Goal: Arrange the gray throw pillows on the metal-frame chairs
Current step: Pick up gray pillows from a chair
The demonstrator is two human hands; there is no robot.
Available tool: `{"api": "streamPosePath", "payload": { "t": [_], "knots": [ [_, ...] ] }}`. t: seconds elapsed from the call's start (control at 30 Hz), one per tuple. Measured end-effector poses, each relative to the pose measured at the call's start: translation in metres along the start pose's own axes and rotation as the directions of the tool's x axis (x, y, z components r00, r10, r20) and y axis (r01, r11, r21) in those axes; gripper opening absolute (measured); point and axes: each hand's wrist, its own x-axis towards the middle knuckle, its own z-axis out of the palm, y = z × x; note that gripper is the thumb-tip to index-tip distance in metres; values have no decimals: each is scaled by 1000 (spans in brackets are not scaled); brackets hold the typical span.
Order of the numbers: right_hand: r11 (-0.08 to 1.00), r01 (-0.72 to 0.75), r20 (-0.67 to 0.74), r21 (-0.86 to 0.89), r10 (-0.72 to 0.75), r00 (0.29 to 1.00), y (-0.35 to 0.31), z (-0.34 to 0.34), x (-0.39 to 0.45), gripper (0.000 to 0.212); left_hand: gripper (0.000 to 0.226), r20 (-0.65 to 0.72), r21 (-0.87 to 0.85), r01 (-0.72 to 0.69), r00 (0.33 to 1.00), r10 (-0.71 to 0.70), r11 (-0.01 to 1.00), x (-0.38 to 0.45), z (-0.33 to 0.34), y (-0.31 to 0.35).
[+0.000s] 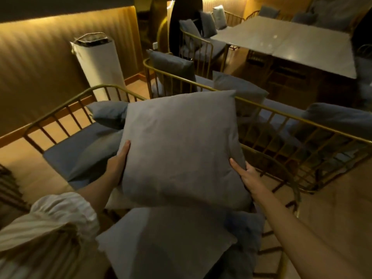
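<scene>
Gray throw pillow (181, 146), gripped at both side edges by left hand (118, 162) and right hand (244, 174); step: carrying; next: seat it upright against metal-frame chair (66, 109) back at ten o'clock.

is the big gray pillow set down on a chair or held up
Held up: the left hand and right hand clasp the big gray pillow by its sides.
</scene>
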Motion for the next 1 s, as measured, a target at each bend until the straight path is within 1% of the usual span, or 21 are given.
{"api": "streamPosePath", "payload": {
  "t": [0.03,0.07,0.13,0.17,0.23,0.27,0.37,0.4,0.43,0.5,0.53,0.57,0.6,0.63,0.67,0.7,0.73,0.8,0.9,0.97,1.0],
  "knots": [
    [1000,-12,15,-15,12,1000,-3,25,7,99,106,0,12,-14,1000,14,1000,14,-20,8],
    [1000,-15,28,-12,15,999,-4,50,17,97,106,-3,24,-60,998,60,998,26,-41,19],
    [999,-28,47,-25,30,998,-12,101,32,74,97,-4,61,-131,991,131,989,54,-76,37],
    [999,-37,48,-30,38,998,-15,128,42,75,94,-1,73,-146,989,147,987,74,-96,45],
    [997,-60,56,-56,63,996,-19,183,66,105,85,10,100,-183,983,183,978,111,-132,67],
    [996,-73,50,-59,76,996,-18,203,80,109,84,10,118,-210,978,211,970,128,-147,77],
    [993,-116,-1,-27,116,993,-26,276,125,65,98,-14,151,-189,981,194,970,193,-192,113],
    [992,-128,-27,-16,128,991,-30,297,142,62,98,-23,161,-194,979,201,968,213,-204,125],
    [991,-136,-36,-6,136,990,-34,315,155,70,96,-26,172,-202,977,210,964,231,-212,135],
    [993,-122,-46,3,122,991,-38,347,190,110,88,-15,159,-238,970,244,958,272,-227,155],
    [993,-116,-57,-1,116,992,-38,358,209,123,84,-9,157,-249,967,253,956,291,-230,165],
    [993,-122,-65,-4,121,990,-39,368,227,123,81,-3,156,-257,965,261,954,309,-233,174],
    [992,-125,-62,7,125,990,-44,376,237,113,80,10,159,-262,964,264,952,322,-233,181],
    [990,-140,-74,16,141,987,-47,384,250,95,84,23,166,-262,965,262,951,339,-234,187],
    [987,-159,-97,10,159,982,-48,390,263,78,91,36,179,-249,968,246,952,354,-236,192],
    [986,-169,-112,-12,167,980,-47,395,276,68,100,50,203,-225,974,219,953,367,-236,197],
    [983,-180,-104,-45,174,979,-46,400,287,65,110,61,232,-192,981,183,953,378,-236,201],
    [960,-242,-99,-141,229,968,-42,406,302,67,120,73,330,-124,992,105,936,397,-233,203],
    [920,-329,-111,-212,312,944,-35,409,306,77,121,40,465,-9,999,-11,886,408,-234,192],
    [906,-352,-88,-235,341,936,-33,410,300,89,129,-8,482,47,999,-49,875,406,-240,174],
    [903,-348,-72,-251,341,937,-32,411,295,83,136,-18,469,59,998,-57,881,404,-244,164]
  ]
}}
